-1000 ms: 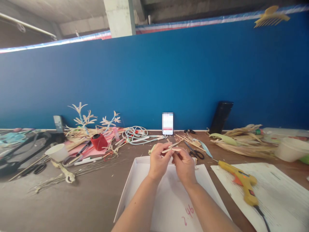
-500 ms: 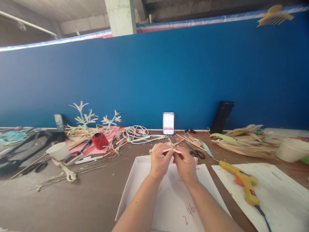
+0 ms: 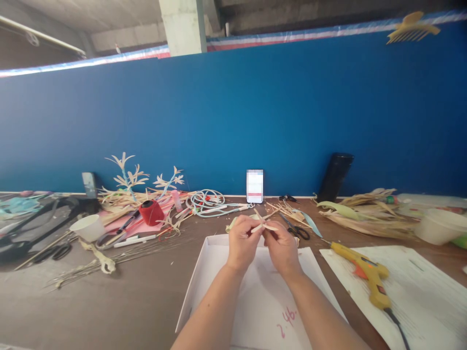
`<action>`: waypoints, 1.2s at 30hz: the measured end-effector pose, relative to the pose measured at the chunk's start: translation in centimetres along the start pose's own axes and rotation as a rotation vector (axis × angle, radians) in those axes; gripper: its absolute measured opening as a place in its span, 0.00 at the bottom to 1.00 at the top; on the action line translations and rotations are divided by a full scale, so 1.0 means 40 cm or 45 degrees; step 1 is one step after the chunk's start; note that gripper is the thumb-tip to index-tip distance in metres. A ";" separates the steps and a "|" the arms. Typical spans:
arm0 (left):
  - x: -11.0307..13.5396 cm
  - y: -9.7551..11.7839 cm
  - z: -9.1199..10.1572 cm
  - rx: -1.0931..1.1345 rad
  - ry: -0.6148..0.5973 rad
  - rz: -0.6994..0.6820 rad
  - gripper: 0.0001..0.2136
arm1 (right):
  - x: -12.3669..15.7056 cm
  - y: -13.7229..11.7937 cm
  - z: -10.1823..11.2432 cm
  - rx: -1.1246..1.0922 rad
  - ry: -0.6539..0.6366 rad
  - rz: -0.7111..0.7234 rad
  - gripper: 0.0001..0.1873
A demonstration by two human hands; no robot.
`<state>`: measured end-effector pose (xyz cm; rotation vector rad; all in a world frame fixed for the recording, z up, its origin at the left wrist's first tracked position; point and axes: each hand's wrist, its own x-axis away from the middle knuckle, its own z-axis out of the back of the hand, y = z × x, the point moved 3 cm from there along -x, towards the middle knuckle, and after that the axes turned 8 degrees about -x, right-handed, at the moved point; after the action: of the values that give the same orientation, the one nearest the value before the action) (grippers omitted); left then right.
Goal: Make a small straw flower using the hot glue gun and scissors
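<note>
Both hands meet above the far end of a white tray. My left hand is closed, its fingertips pinching a small bundle of pale straw petals. My right hand is closed on the same bundle from the right side. The thin petals fan out above the fingers. The stem part of the bundle is hidden inside the fingers.
A yellow glue gun lies on printed paper at right. Black scissors, loose straw, a phone, coiled wire, a red spool, a white cup and straw flowers crowd the table's back.
The hands stay together over the tray. The straw bundle has turned slightly in the fingers, and both hands shifted a little to the right.
</note>
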<state>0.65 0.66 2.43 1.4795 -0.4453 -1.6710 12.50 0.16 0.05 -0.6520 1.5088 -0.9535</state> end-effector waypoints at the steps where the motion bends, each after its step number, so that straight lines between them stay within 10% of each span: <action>1: 0.000 0.000 0.000 0.002 -0.001 -0.001 0.05 | 0.000 0.000 0.000 -0.001 0.003 -0.002 0.10; 36: 0.007 -0.051 -0.035 0.247 -0.057 0.497 0.09 | 0.003 -0.006 0.001 0.345 0.172 -0.003 0.09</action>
<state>1.24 1.99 0.41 1.3853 -0.8817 -1.3806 12.49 -0.05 0.20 -0.4011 1.4617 -1.1980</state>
